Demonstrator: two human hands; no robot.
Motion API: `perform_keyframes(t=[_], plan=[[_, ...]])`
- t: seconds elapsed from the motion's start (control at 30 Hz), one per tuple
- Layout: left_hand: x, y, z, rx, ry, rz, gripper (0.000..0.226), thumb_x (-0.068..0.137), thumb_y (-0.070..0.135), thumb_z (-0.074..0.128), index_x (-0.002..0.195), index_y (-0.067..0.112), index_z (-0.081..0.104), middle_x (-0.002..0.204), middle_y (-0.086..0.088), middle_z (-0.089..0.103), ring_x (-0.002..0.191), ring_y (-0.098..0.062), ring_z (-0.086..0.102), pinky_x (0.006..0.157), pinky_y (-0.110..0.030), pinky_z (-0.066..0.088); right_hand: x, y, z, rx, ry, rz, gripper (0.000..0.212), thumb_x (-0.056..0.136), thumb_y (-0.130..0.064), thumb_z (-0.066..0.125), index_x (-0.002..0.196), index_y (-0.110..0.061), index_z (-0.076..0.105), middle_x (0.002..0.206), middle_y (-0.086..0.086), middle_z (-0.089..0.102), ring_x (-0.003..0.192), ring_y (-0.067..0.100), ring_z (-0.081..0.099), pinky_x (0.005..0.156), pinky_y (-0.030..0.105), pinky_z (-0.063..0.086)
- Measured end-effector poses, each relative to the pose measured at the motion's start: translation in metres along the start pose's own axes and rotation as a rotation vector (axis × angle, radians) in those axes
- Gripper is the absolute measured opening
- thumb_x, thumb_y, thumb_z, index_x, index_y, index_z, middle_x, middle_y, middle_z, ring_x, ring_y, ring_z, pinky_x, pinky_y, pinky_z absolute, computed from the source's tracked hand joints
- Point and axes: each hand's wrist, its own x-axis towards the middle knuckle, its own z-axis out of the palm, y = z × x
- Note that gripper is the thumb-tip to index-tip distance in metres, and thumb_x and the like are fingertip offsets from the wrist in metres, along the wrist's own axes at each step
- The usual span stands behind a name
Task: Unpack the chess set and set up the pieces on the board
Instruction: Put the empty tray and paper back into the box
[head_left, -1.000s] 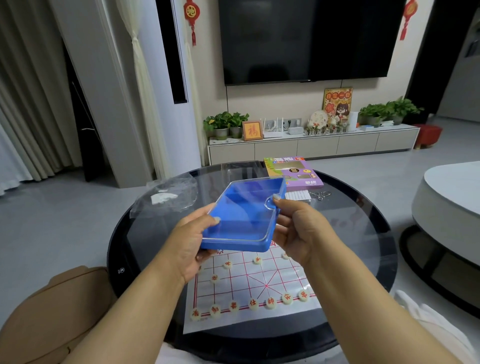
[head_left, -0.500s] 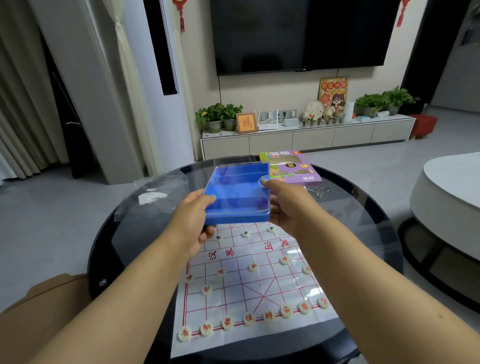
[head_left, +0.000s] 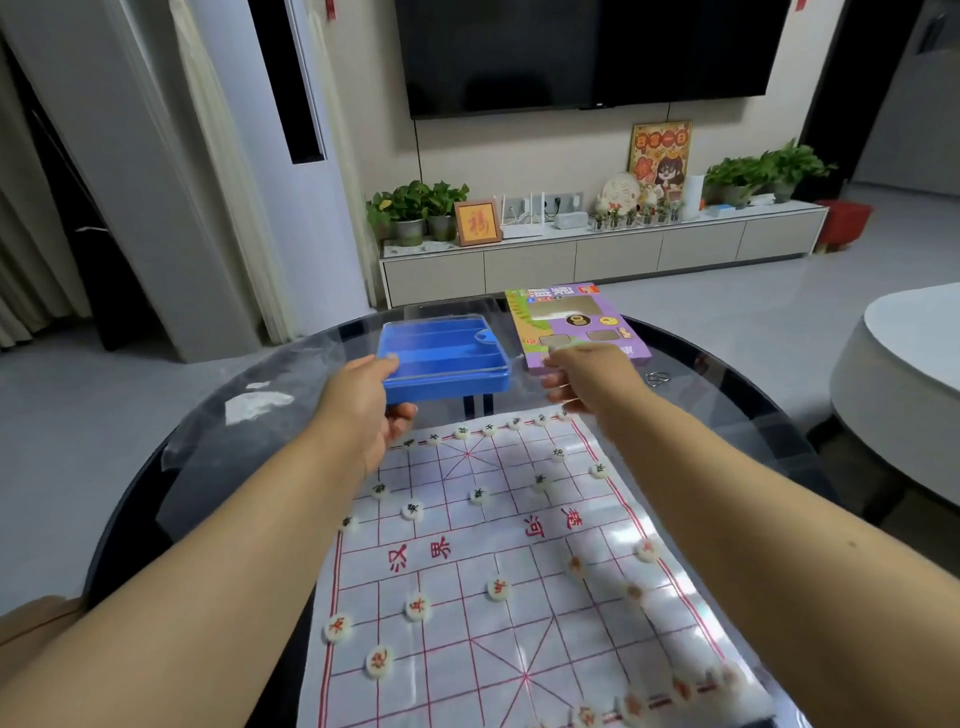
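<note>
Living-room floor and a long TV cabinet lie beyond the round glass counter (head_left: 727, 415), where the task looks nearly finished: the board (head_left: 519, 571) is spread flat on the near half of the counter, and pieces (head_left: 498, 590) stand on its lines at both ends, dark-marked ones toward the far edge and red-marked ones toward the near edge, in what reads as the starting layout. Just past the far edge of the board, the left hand (head_left: 363, 410) holds the blue case (head_left: 441, 358) by its near left corner, thumb on top and fingers under; the case looks empty, and I judge that putting it aside is about all that is left. The right hand (head_left: 587, 376), also beyond the far edge of the board and to the right of the case, has its grip loose and holds nothing; it hangs over the near end of the purple box (head_left: 576, 322). A sheet of clear wrapping (head_left: 249, 405) lies left of the board. Motion blur smears the red pieces along the near right edge of the board, so their marks cannot be read; the near corners are cut off or covered by the forearms, so a full count is not possible. Whether the case rests on the glass or hangs just above it is unclear.
</note>
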Motion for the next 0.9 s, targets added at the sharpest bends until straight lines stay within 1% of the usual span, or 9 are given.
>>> perform_keyframes(t=[0.1,0.17,0.23,0.27,0.4,0.47,0.57,0.77,0.9], plan=[[0.013,-0.007,0.001,-0.018,0.013,-0.009,0.006,0.098,0.019,0.049,0.094,0.017,0.054,0.075,-0.007,0.05,0.048,-0.014,0.042,0.036,-0.017,0.035,0.039,0.013,-0.026,-0.334,0.211,-0.107,0.023,0.089,-0.028,0.059,0.09,-0.006,0.066,0.078,0.01,0.066,0.069,0.023,0.059,0.063,0.03,0.048],[0.02,-0.011,0.001,-0.036,0.017,-0.016,0.006,0.097,0.019,0.051,0.093,0.017,0.054,0.077,-0.007,0.049,0.05,-0.014,0.042,0.034,-0.017,0.034,0.054,0.019,-0.039,-0.608,0.275,-0.11,0.022,0.087,-0.03,0.059,0.08,-0.01,0.063,0.07,0.005,0.06,0.074,0.026,0.056,0.058,0.028,0.041],[0.025,-0.016,0.004,-0.06,0.018,-0.024,0.005,0.097,0.019,0.051,0.096,0.016,0.055,0.079,-0.007,0.05,0.052,-0.014,0.041,0.034,-0.016,0.035,0.063,0.025,-0.046,-0.77,0.288,-0.069,0.028,0.088,-0.029,0.058,0.066,-0.013,0.051,0.062,0.002,0.048,0.072,0.027,0.049,0.051,0.026,0.031],[0.027,-0.017,0.005,-0.068,0.014,-0.027,0.005,0.097,0.018,0.051,0.098,0.015,0.055,0.079,-0.007,0.05,0.053,-0.014,0.041,0.034,-0.016,0.034,0.067,0.029,-0.047,-0.823,0.297,-0.043,0.03,0.088,-0.03,0.057,0.065,-0.014,0.048,0.062,0.002,0.047,0.072,0.027,0.049,0.052,0.026,0.031],[0.034,-0.024,0.011,-0.076,-0.007,-0.028,0.006,0.097,0.019,0.05,0.094,0.018,0.055,0.077,-0.006,0.051,0.051,-0.014,0.041,0.034,-0.018,0.034,0.08,0.046,-0.041,-1.006,0.347,0.011,0.032,0.086,-0.046,0.058,0.088,-0.014,0.058,0.087,0.006,0.061,0.082,0.028,0.058,0.065,0.027,0.04],[0.036,-0.027,0.012,-0.081,-0.008,-0.036,0.005,0.097,0.02,0.051,0.097,0.017,0.056,0.076,-0.006,0.052,0.048,-0.013,0.042,0.035,-0.018,0.033,0.084,0.051,-0.036,-1.045,0.357,0.048,0.04,0.084,-0.051,0.061,0.097,-0.014,0.061,0.097,0.007,0.064,0.09,0.028,0.061,0.066,0.028,0.042],[0.041,-0.033,0.01,-0.06,-0.01,-0.043,0.017,0.096,0.021,0.051,0.111,0.013,0.056,0.076,-0.007,0.052,0.043,-0.012,0.043,0.035,-0.018,0.034,0.087,0.053,-0.031,-1.074,0.387,0.11,0.047,0.082,-0.052,0.066,0.104,-0.011,0.062,0.104,0.007,0.064,0.095,0.027,0.062,0.065,0.028,0.041],[0.043,-0.039,0.01,-0.051,-0.004,-0.046,0.022,0.097,0.021,0.05,0.117,0.012,0.056,0.079,-0.008,0.052,0.049,-0.012,0.043,0.034,-0.019,0.036,0.095,0.051,-0.03,-1.056,0.393,0.184,0.036,0.085,-0.041,0.066,0.103,-0.011,0.061,0.108,0.007,0.064,0.097,0.026,0.061,0.065,0.029,0.04],[0.043,-0.04,0.013,-0.067,-0.006,-0.057,0.024,0.097,0.02,0.05,0.119,0.011,0.057,0.084,-0.009,0.052,0.053,-0.013,0.043,0.034,-0.017,0.037,0.099,0.051,-0.032,-0.985,0.386,0.212,0.037,0.083,-0.036,0.069,0.109,-0.011,0.059,0.114,0.009,0.061,0.108,0.028,0.058,0.071,0.031,0.04]])
